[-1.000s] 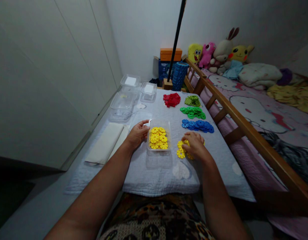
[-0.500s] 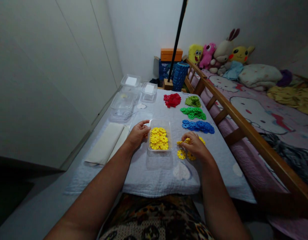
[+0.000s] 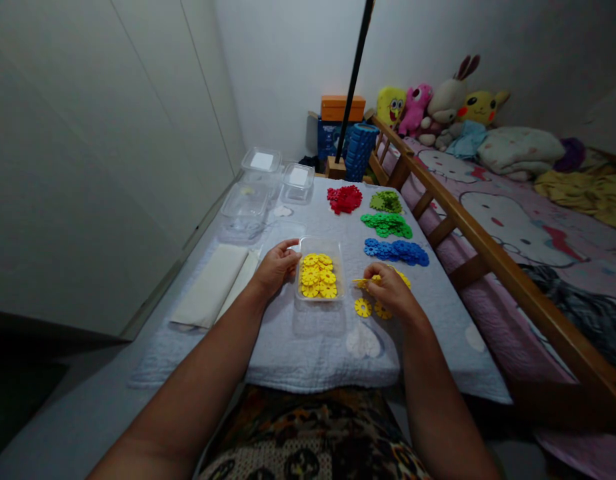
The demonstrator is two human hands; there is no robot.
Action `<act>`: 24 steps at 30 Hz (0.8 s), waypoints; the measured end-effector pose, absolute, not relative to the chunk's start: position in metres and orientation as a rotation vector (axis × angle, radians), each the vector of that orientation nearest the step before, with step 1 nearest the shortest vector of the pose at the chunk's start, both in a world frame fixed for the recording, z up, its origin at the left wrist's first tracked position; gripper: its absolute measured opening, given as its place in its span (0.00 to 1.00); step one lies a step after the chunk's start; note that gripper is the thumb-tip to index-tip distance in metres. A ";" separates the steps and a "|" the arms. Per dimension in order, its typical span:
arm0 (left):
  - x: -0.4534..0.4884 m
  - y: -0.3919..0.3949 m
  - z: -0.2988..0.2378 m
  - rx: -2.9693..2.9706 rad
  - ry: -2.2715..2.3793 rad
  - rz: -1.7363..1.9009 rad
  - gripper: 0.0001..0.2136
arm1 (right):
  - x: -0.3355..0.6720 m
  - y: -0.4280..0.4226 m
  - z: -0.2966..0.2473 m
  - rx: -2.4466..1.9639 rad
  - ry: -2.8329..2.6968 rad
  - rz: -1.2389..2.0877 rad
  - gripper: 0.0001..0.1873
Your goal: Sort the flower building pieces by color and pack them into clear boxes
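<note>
Yellow discs [image 3: 318,275] in clear tray [image 3: 319,243]; red pile [image 3: 344,199], lime pile [image 3: 386,201], green pile [image 3: 388,225], blue pile [image 3: 397,252]; pale quilt [image 3: 313,340]; orange box [image 3: 343,108].

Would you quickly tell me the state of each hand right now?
Left hand: gripping the edge of the clear container.
Right hand: pinching a yellow disc.
</note>
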State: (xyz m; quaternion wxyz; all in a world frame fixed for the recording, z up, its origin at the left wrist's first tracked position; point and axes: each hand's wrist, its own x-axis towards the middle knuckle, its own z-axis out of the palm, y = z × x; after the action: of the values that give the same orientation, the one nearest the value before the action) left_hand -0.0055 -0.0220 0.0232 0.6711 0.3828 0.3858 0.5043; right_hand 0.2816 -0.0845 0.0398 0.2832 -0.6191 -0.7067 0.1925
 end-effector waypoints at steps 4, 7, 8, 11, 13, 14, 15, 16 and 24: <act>-0.005 -0.022 0.024 0.859 0.867 1.133 0.28 | 0.282 -0.084 0.042 -1.654 -1.895 0.530 0.06; -0.004 -0.023 0.024 0.863 0.867 1.133 0.27 | 0.282 -0.083 0.044 -1.632 -1.922 0.529 0.03; -0.004 -0.023 0.024 0.862 0.867 1.131 0.27 | 0.282 -0.083 0.045 -1.624 -1.925 0.535 0.02; -0.004 -0.022 0.025 0.846 0.871 1.126 0.28 | 0.283 -0.083 0.050 -1.600 -1.913 0.554 0.02; -0.003 -0.022 0.025 0.836 0.873 1.127 0.29 | 0.283 -0.083 0.055 -1.583 -1.893 0.541 0.01; -0.003 -0.023 0.026 0.833 0.874 1.128 0.29 | 0.281 -0.083 0.058 -1.573 -1.878 0.536 0.01; -0.003 -0.023 0.026 0.831 0.875 1.130 0.29 | 0.280 -0.082 0.062 -1.560 -1.859 0.537 0.02; -0.003 -0.023 0.027 0.829 0.877 1.130 0.29 | 0.277 -0.082 0.066 -1.544 -1.837 0.544 0.02; -0.005 -0.022 0.023 0.848 0.859 1.122 0.27 | 0.232 -0.065 0.086 -1.419 -1.788 0.451 0.02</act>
State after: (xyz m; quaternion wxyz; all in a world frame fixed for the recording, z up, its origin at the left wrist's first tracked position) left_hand -0.0050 -0.0218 0.0227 0.6792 0.3775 0.3826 0.4998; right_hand 0.2317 -0.0649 0.0857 0.3961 -0.5599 -0.7057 0.1780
